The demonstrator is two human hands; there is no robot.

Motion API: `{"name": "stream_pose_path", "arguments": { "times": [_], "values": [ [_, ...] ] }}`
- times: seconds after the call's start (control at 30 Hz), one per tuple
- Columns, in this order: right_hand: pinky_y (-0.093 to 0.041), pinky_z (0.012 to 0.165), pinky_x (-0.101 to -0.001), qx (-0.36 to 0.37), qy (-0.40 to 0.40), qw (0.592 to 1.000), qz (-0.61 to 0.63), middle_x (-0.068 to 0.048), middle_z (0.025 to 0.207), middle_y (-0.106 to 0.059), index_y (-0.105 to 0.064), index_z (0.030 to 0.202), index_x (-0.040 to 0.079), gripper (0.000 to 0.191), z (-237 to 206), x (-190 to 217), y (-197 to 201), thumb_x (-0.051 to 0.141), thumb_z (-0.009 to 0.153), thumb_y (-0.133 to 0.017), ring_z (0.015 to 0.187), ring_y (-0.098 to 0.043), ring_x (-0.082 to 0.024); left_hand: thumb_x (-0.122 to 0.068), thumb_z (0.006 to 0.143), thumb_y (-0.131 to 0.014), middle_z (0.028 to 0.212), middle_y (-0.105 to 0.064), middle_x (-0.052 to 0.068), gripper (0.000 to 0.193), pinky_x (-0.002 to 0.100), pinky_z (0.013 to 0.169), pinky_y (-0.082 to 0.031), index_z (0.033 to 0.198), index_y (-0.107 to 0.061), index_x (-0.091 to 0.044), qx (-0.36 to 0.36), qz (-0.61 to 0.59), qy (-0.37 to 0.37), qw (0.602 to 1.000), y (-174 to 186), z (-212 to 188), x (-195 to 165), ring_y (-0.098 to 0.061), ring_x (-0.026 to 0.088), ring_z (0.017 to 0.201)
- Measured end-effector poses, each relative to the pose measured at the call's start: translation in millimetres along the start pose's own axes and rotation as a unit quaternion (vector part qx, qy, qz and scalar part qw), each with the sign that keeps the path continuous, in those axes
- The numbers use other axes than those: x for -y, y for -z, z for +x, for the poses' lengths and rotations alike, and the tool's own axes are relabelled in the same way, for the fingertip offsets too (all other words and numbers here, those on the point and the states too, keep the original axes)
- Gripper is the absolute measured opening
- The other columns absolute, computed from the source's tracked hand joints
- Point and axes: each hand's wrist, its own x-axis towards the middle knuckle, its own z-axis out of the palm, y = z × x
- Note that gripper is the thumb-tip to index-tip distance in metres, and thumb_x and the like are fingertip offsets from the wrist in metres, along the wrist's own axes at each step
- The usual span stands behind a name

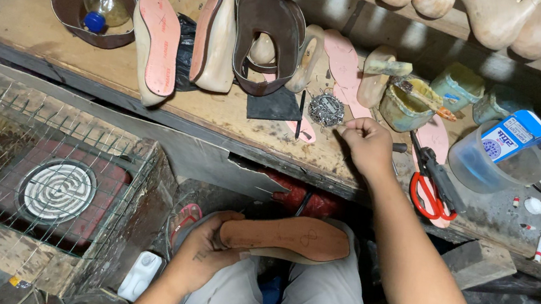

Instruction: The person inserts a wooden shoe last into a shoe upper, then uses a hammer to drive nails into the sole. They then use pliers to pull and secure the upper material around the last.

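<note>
The left hand (203, 250) sits low in the view, at about six o'clock, fingers curled firmly round the heel end of a tan shoe last with its insole (287, 236) turned up; the piece lies across the person's lap, sole side uppermost, probably so that flat face is open to work on. The right hand (368, 143) reaches up to the wooden bench (89, 61), its fingertips pinched together just at three o'clock of a small heap of tacks (326, 109) (whether a tack is already between the fingers cannot be told; they are closed to a fine pinch, touching or nearly touching the pile).

Round the heap: a dark leather scrap (273, 105) at its nine o'clock; a thin awl-like tool (300, 114) standing between the two; pink insoles (344, 68) behind, at twelve o'clock. Red-handled scissors (430, 185) lie at four o'clock of the right hand, within easy reach; a glue-smeared pot with a brush (405, 105) stands at one o'clock. Further left, more lasts and a brown leather upper (268, 31) lean in a row, seemingly parked out of the way; a wire-covered box with a coil heater (58, 191) stands at nine o'clock of the lap.
</note>
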Motion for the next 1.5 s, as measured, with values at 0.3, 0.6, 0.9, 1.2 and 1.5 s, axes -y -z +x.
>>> {"name": "stream_pose_path", "arguments": {
  "times": [0.3, 0.6, 0.9, 1.2, 1.5],
  "values": [
    [-0.052, 0.081, -0.0208, 0.001, 0.079, 0.992, 0.098, -0.002, 0.097, -0.075, -0.073, 0.093, 0.001, 0.006, -12.9, -1.4, -4.5, 0.005, 0.089, -0.073, 0.085, -0.066, -0.007, 0.01, 0.076, -0.076, 0.118, -0.071, 0.012, 0.068, 0.031, 0.09, -0.06, 0.139, -0.05, 0.0, -0.011, 0.013, 0.012, 1.0, 3.7, 2.0, -2.4, -0.072, 0.017, 0.104],
    [-0.057, 0.075, -0.024, 0.013, 0.041, 0.98, 0.193, -0.008, 0.089, -0.071, -0.057, 0.094, 0.004, 0.021, -24.7, 14.7, 2.6, -0.006, 0.086, -0.074, 0.081, -0.067, -0.01, 0.012, 0.075, -0.077, 0.12, -0.07, 0.012, 0.068, 0.031, 0.092, -0.06, 0.137, -0.051, 0.001, -0.012, 0.022, 0.005, 1.0, 1.0, 3.8, 2.0, -0.071, 0.018, 0.107],
    [-0.062, 0.082, -0.0318, 0.066, -0.119, 0.918, 0.373, -0.012, 0.105, -0.075, -0.069, 0.109, -0.002, 0.016, -84.8, 33.2, 0.9, 0.005, 0.096, -0.064, 0.093, -0.074, -0.018, 0.009, 0.078, -0.077, 0.114, -0.07, 0.007, 0.06, 0.032, 0.087, -0.058, 0.134, -0.056, -0.002, -0.001, 0.023, 0.009, 1.0, -6.5, -18.8, 4.9, -0.069, 0.015, 0.102],
    [-0.058, 0.081, -0.0321, 0.13, -0.156, 0.866, 0.458, -0.013, 0.104, -0.074, -0.067, 0.122, 0.002, 0.025, -173.3, 47.6, -13.8, 0.004, 0.097, -0.064, 0.089, -0.07, -0.019, 0.0, 0.081, -0.078, 0.11, -0.071, 0.006, 0.052, 0.03, 0.085, -0.058, 0.13, -0.059, -0.002, 0.03, 0.007, -0.017, 0.999, -8.1, -58.8, 7.0, -0.068, 0.012, 0.097],
    [-0.059, 0.086, -0.0367, 0.157, -0.18, 0.847, 0.475, -0.015, 0.107, -0.074, -0.067, 0.113, 0.0, 0.018, -225.7, 76.4, -30.3, 0.005, 0.097, -0.063, 0.093, -0.072, -0.023, 0.0, 0.084, -0.077, 0.112, -0.07, 0.004, 0.051, 0.029, 0.089, -0.057, 0.13, -0.057, -0.003, 0.056, -0.005, -0.056, 0.997, -2.3, -94.0, 2.6, -0.068, 0.011, 0.102]
  ]
}}
